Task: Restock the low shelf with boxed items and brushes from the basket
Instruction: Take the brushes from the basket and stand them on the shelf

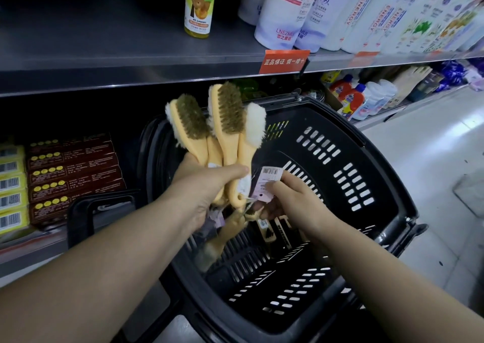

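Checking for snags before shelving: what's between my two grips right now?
In the head view, the brush handles and their paper tags lie between the left grip and the right grip, which pinches one tag.

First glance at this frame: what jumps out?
A fan of peach-handled brushes, held up mid-frame by the left grip, above the black basket. The right grip pinches a paper tag beside their handles. On the low shelf at left lie stacked brown boxes.

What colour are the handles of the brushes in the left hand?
The brush handles are pale orange; the head view shows them.
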`<state>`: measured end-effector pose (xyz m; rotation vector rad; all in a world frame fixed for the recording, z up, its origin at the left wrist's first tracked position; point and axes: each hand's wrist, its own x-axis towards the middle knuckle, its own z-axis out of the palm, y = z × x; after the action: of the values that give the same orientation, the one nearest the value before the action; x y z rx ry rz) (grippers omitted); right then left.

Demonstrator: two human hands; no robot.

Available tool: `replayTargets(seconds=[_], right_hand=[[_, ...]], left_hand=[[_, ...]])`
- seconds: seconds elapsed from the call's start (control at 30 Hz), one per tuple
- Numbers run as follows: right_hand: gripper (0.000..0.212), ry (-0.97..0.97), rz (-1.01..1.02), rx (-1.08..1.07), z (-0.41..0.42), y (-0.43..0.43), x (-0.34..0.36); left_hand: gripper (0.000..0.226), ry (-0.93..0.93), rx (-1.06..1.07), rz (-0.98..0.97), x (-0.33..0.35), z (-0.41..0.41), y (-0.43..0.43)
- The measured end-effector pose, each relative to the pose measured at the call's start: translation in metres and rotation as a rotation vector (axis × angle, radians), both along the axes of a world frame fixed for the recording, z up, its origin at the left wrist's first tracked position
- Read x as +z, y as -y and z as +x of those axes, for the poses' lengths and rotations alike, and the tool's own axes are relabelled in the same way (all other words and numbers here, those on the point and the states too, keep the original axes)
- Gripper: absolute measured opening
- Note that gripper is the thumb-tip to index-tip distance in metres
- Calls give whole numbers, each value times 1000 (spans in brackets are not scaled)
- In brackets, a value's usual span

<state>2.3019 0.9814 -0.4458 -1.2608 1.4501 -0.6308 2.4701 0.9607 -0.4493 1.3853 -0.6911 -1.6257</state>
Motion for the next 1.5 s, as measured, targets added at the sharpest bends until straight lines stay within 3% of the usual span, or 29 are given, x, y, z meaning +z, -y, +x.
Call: replayTargets(seconds=[0.07, 0.23, 0.37, 0.47, 0.57, 0.67, 0.8, 0.87, 0.97, 1.07, 1.13, 1.2, 1.3, 1.37, 1.43, 1.5], right_hand=[[21, 9, 102, -52, -2, 7, -7], [33, 334, 120, -213, 6, 29, -12], [47, 440, 176, -30, 11, 29, -14], [44, 434, 167, 19, 14, 24, -17], [31, 561, 229, 109, 12, 19, -18], [44, 433, 212, 248, 2, 15, -28], [6, 176, 212, 412, -8, 15, -37], [26, 80, 235, 382, -14, 16, -40], [31, 46, 212, 303, -19, 16, -44], [31, 101, 159, 15, -18, 21, -39], [28, 233, 113, -247, -15, 30, -25], [29, 514, 35, -421, -11, 38, -1], [47, 893, -123, -467, -8, 37, 32], [56, 999, -96, -420, -8, 32, 43], [60, 927, 14, -441, -10, 30, 39], [54, 689, 141, -525, -11, 29, 24]], left_hand=[[60, 92, -5, -53, -2, 6, 3], [61, 139, 104, -98, -7, 10, 3], [60, 76, 139, -102, -7, 8, 5], [62, 53, 109, -100, -5, 6, 7], [62, 51, 114, -101, -3, 6, 10], [55, 26, 152, -112, 1, 9, 15], [48, 27, 155, -129, 4, 12, 17], [51, 4, 144, -125, 5, 11, 16], [51, 2, 139, -116, 6, 12, 13], [50, 51, 141, -109, 5, 13, 12], [46, 20, 142, -84, 3, 11, 8], [42, -34, 134, -32, 1, 5, 0], [41, -168, 135, 77, -1, -6, -13], [41, -225, 143, 116, -2, -11, -19], [42, -230, 148, 102, -2, -13, -20], [41, -189, 172, 57, -4, -12, -18]])
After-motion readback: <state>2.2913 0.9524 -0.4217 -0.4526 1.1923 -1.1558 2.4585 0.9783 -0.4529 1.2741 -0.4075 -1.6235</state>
